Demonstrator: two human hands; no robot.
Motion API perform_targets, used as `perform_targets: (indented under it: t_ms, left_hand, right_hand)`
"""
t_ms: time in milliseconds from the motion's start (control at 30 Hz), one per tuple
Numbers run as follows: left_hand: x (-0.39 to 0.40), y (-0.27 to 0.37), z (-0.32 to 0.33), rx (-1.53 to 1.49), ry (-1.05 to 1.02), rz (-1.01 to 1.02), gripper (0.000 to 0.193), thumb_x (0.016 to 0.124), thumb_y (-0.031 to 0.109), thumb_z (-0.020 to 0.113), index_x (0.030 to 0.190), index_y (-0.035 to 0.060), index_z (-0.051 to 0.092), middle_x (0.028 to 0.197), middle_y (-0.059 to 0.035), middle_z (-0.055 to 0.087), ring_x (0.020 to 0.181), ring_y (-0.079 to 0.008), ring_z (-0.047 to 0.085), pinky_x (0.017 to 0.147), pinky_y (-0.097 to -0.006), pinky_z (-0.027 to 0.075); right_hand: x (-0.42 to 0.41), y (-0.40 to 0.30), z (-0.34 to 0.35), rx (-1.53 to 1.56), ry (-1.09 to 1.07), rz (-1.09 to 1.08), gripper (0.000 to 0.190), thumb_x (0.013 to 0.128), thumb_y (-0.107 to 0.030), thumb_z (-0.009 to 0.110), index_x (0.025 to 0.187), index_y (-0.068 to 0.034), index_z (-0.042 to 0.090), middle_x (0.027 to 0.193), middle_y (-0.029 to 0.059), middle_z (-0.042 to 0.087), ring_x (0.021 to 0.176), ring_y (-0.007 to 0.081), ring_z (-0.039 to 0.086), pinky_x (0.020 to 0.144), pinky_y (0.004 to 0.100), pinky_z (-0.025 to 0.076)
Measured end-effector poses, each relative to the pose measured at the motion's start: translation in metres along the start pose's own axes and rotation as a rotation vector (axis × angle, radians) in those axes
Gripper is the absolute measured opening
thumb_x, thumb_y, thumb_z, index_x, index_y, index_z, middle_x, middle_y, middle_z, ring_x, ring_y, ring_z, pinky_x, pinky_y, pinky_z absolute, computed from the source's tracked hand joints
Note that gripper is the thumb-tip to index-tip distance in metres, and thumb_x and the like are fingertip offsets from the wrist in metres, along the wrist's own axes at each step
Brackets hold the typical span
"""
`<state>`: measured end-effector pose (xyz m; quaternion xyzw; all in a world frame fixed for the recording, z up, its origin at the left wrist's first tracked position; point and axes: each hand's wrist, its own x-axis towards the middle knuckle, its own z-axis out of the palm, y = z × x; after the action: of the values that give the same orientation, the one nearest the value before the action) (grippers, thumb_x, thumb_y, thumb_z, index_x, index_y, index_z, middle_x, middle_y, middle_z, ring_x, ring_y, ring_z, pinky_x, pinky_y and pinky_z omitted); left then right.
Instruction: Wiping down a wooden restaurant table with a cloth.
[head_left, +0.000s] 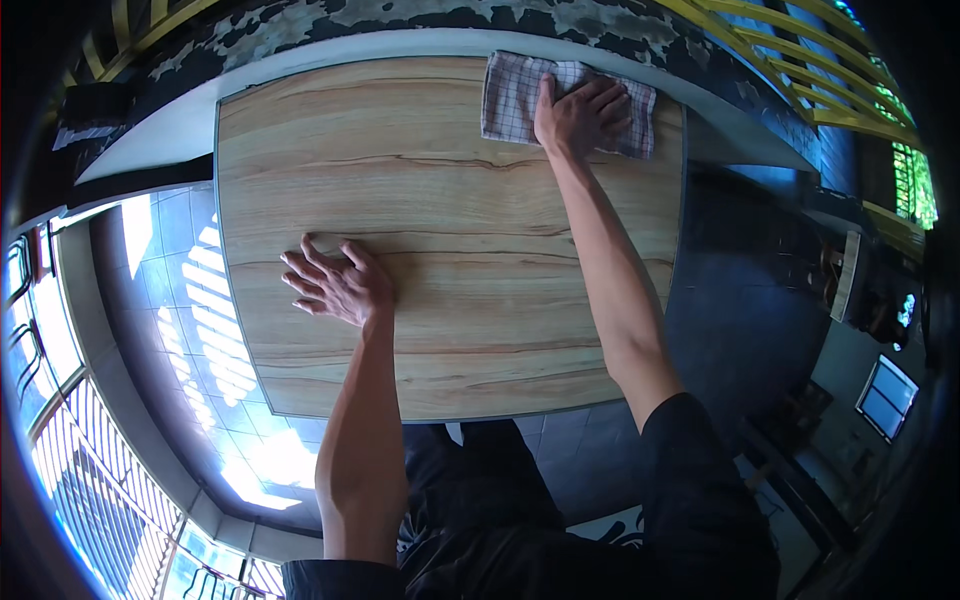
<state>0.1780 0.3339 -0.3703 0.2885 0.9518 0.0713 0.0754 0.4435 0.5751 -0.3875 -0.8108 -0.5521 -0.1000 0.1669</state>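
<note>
A wood-grain tabletop (465, 202) fills the middle of the view. Near its far right corner lies a folded checked cloth (510, 97) in white and dark lines. My right hand (581, 116) holds this cloth down against the surface, palm down with fingers spread over it; the fabric beneath the palm is hidden. To the left, nearer my body, my left hand (341, 281) rests on the bare wood with its fingers apart and nothing in it.
Beyond the far edge runs a pale ledge (375, 46) under a wall with peeling paint (480, 16). Yellow bars (780, 60) rise at the upper right. Tiled floor (202, 300) with bright sunlight patches lies left of the table. A window (887, 397) shows at far right.
</note>
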Motion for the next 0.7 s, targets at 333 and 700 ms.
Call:
perform_targets:
  t_ms: [333, 700]
  left_hand:
    - [0.023, -0.029, 0.002, 0.042, 0.06, -0.002, 0.068, 0.104, 0.054, 0.045, 0.163, 0.0259, 0.028, 0.177, -0.0128, 0.012, 0.162, -0.0417, 0.007, 0.126, -0.0678, 0.007]
    - [0.017, -0.029, 0.004, 0.034, 0.068, -0.002, 0.069, 0.102, 0.054, 0.047, 0.164, 0.0269, 0.029, 0.177, -0.0097, 0.011, 0.163, -0.0404, 0.007, 0.127, -0.0675, 0.007]
  right_hand:
    - [-0.26, 0.124, -0.179, 0.106, -0.511, -0.294, 0.089, 0.098, -0.058, 0.059, 0.156, 0.007, 0.041, 0.167, 0.0331, 0.027, 0.158, 0.0479, 0.022, 0.127, 0.0658, 0.011]
    - [-0.254, 0.164, -0.166, -0.036, -0.285, -0.057, 0.091, 0.102, -0.063, 0.052, 0.161, 0.003, 0.031, 0.169, 0.0297, 0.024, 0.157, 0.0491, 0.02, 0.127, 0.0628, 0.013]
